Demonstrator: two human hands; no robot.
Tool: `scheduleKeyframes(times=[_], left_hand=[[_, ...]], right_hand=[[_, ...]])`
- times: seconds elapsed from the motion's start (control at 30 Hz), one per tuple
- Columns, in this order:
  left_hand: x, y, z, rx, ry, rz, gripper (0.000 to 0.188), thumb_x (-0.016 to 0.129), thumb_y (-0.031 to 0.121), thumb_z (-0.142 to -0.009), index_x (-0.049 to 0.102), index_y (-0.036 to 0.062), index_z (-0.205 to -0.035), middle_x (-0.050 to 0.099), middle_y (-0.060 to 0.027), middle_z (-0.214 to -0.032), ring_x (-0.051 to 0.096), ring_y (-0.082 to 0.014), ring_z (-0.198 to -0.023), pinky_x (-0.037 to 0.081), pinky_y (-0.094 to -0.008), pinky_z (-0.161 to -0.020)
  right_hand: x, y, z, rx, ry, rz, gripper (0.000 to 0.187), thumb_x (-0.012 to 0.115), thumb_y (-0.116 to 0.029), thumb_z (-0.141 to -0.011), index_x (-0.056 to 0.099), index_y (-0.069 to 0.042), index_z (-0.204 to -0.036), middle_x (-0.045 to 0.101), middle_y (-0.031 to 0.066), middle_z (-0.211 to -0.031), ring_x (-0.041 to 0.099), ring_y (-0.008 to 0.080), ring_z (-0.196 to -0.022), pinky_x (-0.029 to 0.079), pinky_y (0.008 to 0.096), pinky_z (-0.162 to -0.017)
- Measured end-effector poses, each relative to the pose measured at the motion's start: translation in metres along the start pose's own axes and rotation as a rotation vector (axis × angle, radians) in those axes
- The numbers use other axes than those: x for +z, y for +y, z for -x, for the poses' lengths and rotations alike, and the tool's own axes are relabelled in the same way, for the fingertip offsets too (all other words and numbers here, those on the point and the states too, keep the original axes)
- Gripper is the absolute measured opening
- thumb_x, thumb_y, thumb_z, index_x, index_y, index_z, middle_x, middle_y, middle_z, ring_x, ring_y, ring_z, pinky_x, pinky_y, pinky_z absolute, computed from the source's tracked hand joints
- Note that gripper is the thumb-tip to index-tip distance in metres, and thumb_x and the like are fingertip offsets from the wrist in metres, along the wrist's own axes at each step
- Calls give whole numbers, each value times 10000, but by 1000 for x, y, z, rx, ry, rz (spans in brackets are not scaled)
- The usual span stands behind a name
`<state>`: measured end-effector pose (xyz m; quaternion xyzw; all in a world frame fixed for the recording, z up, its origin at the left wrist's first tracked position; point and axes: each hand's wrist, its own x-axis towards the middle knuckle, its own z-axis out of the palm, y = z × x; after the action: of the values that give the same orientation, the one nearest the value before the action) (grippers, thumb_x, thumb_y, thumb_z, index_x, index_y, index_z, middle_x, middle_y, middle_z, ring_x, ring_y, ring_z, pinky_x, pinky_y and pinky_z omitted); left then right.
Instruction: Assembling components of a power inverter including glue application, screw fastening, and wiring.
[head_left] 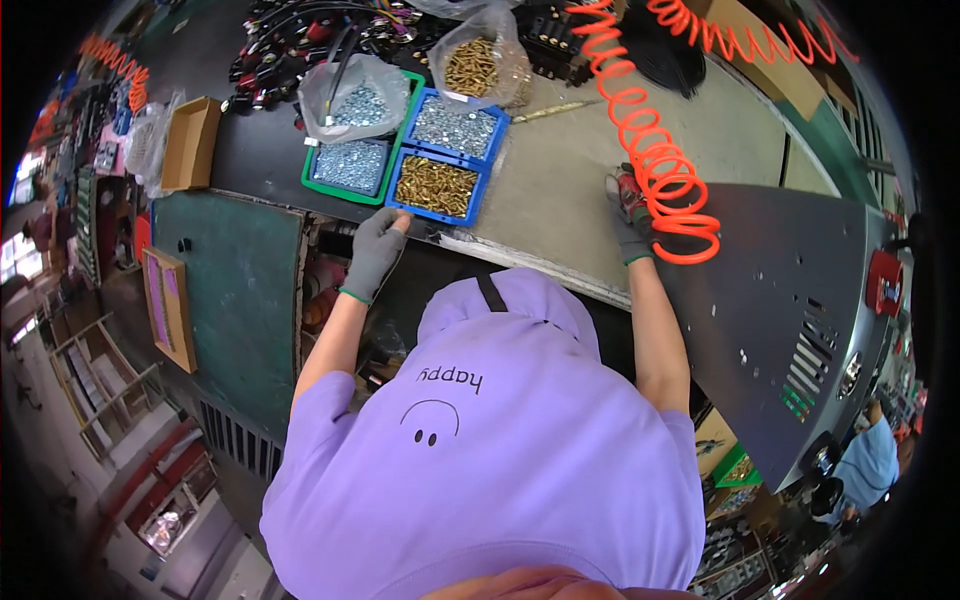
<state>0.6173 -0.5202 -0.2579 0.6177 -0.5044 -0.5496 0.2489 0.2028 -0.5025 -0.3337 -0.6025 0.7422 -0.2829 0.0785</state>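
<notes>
Right grip (628, 220) around a red tool (632, 192), left grip (376, 252) by the brass screws (436, 186)

Largest first: one grey metal panel (765, 290) with slots lies at the right of the surface (555, 190). One red fitting (884, 282) and one round dial (852, 374) sit along its outer side, so that part looks done, as I judge it. No screw being driven can be made out, and the tool's tip is hidden, so what is left on the panel can't be judged. Supplies look ample.

Two orange coiled hoses (660, 165) hang at the right, one above the tool; a third is at the far upper left. Two blue trays (462, 219) stand side by side, the nearer holding the brass screws. Two clear bags (350, 128) hold more fasteners. Loose screws are beyond counting.

The right fingers wrap the tool; the left are narrowed at the nearer tray's front edge, and whether they pinch a screw is unclear.
</notes>
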Motion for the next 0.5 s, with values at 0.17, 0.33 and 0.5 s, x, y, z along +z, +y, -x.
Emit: scheduleKeyframes(times=[0.17, 0.33, 0.5], left_hand=[[5, 1, -11, 199, 99, -255, 175, 568, 163, -852, 615, 16, -935, 580, -22, -758, 539, -101, -689, 428, -241, -625], [26, 26, -30, 507, -124, -364, 146, 562, 152, -828, 613, 34, -897, 610, -127, -829, 601, -288, -777, 472, -336, -674], [86, 26, -24, 323, -628, -538, 377, 477, 374, -893, 584, 36, -1020, 620, -183, -904, 595, -351, -862, 462, -398, -741]], right_hand=[[-26, -47, -10, 259, 125, -637, 310, 662, -203, -799, 531, -45, -1031, 585, 74, -881, 563, 172, -780, 468, 316, -723], [-81, -112, -18, 493, 67, -1234, 439, 589, 18, -769, 389, 22, -1159, 563, 134, -723, 481, 128, -497, 426, 256, -487], [-128, -149, -18, 464, -8, -1297, 452, 575, -17, -716, 446, 61, -1142, 576, 142, -715, 483, 112, -485, 432, 247, -476]])
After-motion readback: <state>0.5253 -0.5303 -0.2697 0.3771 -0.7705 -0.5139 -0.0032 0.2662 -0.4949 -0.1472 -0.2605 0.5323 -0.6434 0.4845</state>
